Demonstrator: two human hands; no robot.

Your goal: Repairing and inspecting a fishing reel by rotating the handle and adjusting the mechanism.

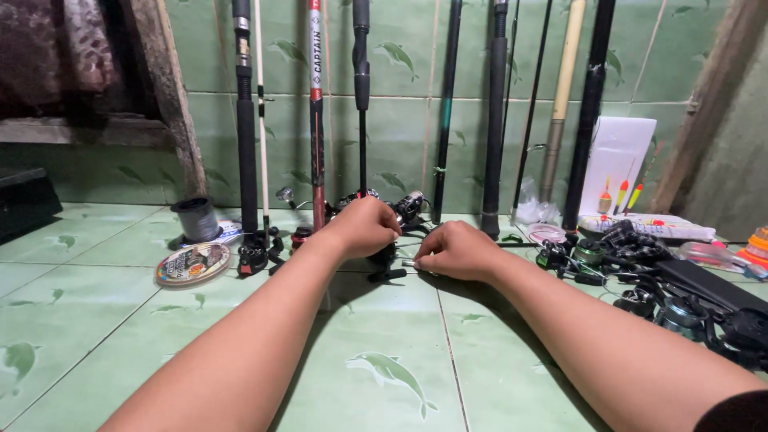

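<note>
Left hand (364, 226): closed over a black fishing reel (382, 258) on the floor (160, 320).
Right hand (456, 250): fingers pinched at the reel's side.

Fishing rods (362, 96) are leaning against the wall behind the reel (384, 256) lying on the floor (384, 360), with line spools (194, 240) sitting left and more reels (664, 280) right.

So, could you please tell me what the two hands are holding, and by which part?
The left hand covers a black fishing reel from above; the right hand pinches its small metal end. The exact grip is hidden.
</note>
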